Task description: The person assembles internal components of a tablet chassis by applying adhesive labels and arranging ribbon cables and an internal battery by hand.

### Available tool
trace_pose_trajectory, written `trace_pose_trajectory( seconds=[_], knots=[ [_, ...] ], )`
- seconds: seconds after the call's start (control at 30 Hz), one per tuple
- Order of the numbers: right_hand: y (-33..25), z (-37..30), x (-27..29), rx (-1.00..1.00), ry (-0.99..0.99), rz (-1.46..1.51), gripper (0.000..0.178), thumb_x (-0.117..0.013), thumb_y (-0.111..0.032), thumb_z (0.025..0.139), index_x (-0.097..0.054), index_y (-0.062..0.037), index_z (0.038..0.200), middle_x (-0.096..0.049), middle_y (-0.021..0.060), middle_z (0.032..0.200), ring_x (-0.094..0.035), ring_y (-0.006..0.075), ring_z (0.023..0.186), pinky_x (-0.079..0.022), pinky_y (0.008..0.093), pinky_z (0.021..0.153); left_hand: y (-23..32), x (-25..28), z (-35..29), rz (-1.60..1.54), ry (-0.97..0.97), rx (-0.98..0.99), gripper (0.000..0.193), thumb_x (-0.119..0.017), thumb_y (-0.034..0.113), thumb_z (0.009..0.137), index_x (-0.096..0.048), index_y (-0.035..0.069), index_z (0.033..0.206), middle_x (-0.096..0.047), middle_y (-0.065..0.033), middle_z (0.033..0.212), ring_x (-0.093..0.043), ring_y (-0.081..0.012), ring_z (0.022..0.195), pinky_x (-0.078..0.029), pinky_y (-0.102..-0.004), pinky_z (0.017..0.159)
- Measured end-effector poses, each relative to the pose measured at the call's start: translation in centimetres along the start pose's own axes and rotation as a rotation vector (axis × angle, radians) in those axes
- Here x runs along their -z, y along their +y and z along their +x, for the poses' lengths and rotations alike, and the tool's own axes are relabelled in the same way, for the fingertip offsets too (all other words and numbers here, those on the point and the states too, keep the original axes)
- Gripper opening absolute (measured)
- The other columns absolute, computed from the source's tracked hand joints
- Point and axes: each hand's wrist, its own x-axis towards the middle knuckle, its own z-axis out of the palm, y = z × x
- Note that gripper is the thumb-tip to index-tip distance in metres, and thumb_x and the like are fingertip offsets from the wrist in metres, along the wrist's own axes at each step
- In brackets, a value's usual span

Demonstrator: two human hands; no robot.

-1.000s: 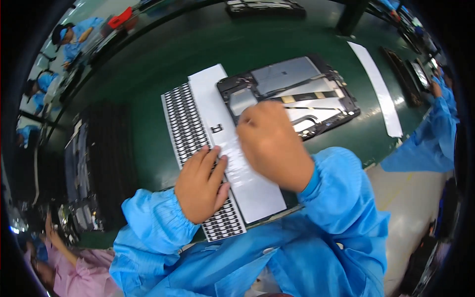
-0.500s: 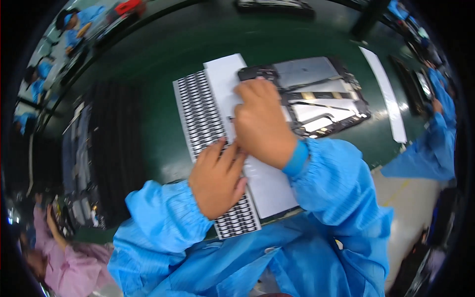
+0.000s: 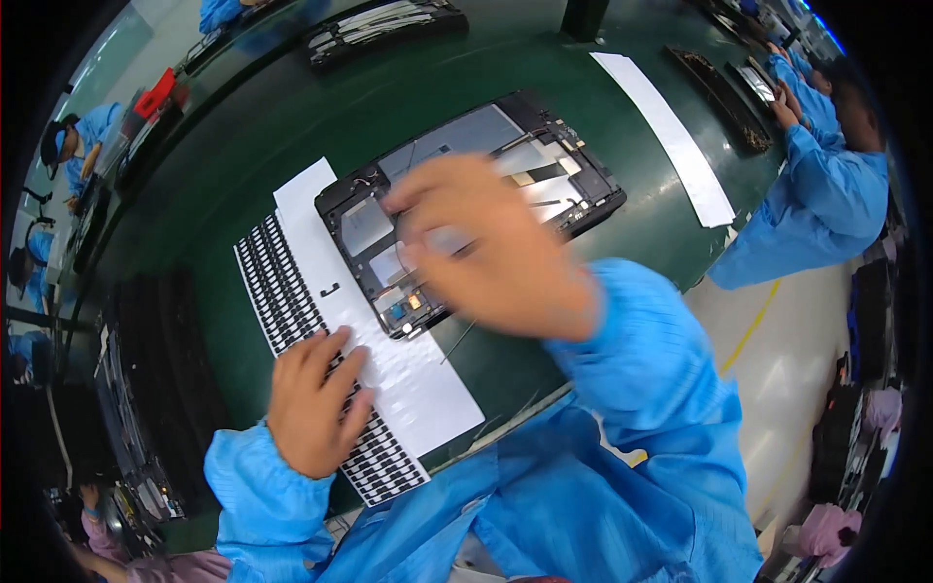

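Observation:
My left hand (image 3: 316, 403) lies with fingers spread on a white sheet of small black stickers (image 3: 275, 282), pressing it near its lower half. Beside that sheet runs a plain white paper strip (image 3: 418, 398), with one small black piece (image 3: 332, 290) on it. An opened tablet (image 3: 364, 225), its inner parts and cables bare, rests partly over the paper's right edge. Above the tablet is my right hand (image 3: 496, 253), blurred by motion, covering its middle. Whether its fingers hold anything does not show.
A long white paper strip (image 3: 671, 141) lies at the right of the green table (image 3: 330, 126). Black trays (image 3: 389, 27) stand at the far edge, and a stack of dark panels (image 3: 160, 369) at the left. A co-worker in blue (image 3: 812, 194) sits at the right.
My right hand has moved from the paper's edge to over the tablet. The small black piece on the paper is now uncovered. My left hand stays on the sticker sheet; the view has shifted.

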Motion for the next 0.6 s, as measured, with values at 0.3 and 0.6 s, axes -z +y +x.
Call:
trace_pose_trajectory(
  seconds=[0.3, 0.6],
  knots=[
    [5.7, -6.0, 12.1, -0.625, -0.014, 0.293, 0.003, -0.059, -0.001, 0.070, -0.061, -0.0032, 0.071, -0.053, 0.0135, 0.116, -0.035, 0.0301, 0.122, -0.023, 0.0382, 0.101, 6.9, 0.5, 11.4, -0.235, 0.092, -0.289, 0.045, -0.065, 0.001, 0.059, -0.055, -0.002, 0.103, -0.048, -0.0180, 0.117, -0.046, -0.0352, 0.107, -0.040, -0.0409, 0.088],
    [6.5, -6.2, 10.6, -0.522, -0.120, 0.209, 0.007, -0.062, 0.001, 0.066, -0.062, -0.0030, 0.072, -0.054, 0.0097, 0.115, -0.034, 0.0311, 0.122, -0.025, 0.0398, 0.099, 6.4, -3.8, 12.7, -0.234, 0.019, -0.445, 0.044, -0.064, 0.004, 0.059, -0.056, -0.004, 0.101, -0.048, -0.0188, 0.118, -0.048, -0.0352, 0.106, -0.041, -0.0445, 0.086]
  ],
)
